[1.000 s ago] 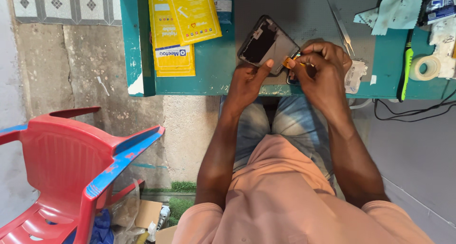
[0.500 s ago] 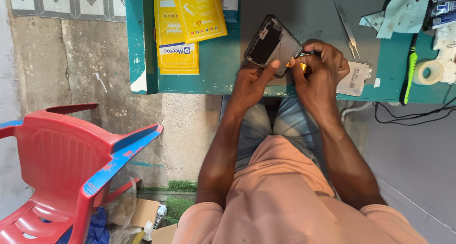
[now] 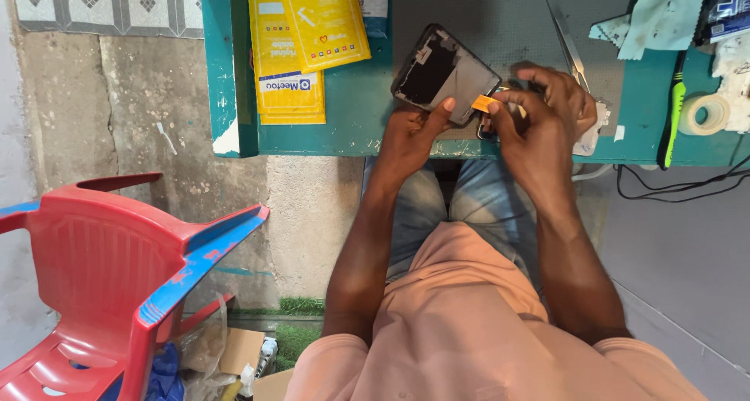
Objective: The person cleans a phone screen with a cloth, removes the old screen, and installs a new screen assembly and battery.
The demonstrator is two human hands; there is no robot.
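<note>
An opened phone (image 3: 444,73), its dark inner side up, rests tilted on the grey work mat (image 3: 500,18) of the teal table (image 3: 344,135). My left hand (image 3: 410,135) grips its near edge with the thumb pressed on the lower rim. My right hand (image 3: 539,116) is closed by the phone's right corner, pinching a small orange flex strip (image 3: 484,103) between thumb and fingers. What else the right hand holds is hidden.
Yellow packets (image 3: 308,34) lie at the table's left. Metal tweezers (image 3: 564,42), a pale cloth (image 3: 652,14), a green-handled brush (image 3: 672,112) and a tape roll (image 3: 703,114) lie to the right. A red plastic chair (image 3: 117,276) stands at lower left. Black cables (image 3: 680,186) hang off the table's right.
The view has shifted slightly. My right hand's fingers have moved at the phone's corner, and the orange strip now shows more plainly between them.
</note>
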